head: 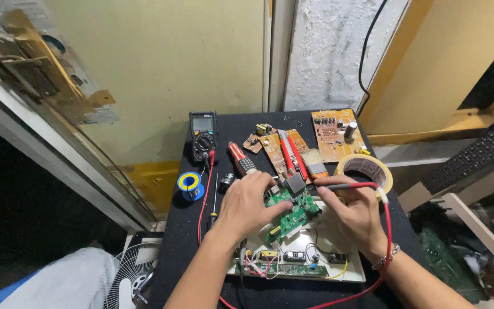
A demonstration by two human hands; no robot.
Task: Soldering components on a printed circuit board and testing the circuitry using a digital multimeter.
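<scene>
The left hand (246,207) lies curled, fingers closed on the green circuit board (291,214), which sits between both hands, tilted, its long axis running from near-left to far-right. The right hand (354,213) pinches a red probe (347,186) whose tip points left toward the board. Beyond the hands, a multimeter (203,135) rests on the black tabletop (178,252), against a yellow wall.

Yellowish wall (161,68), dark small table (181,252)
</scene>
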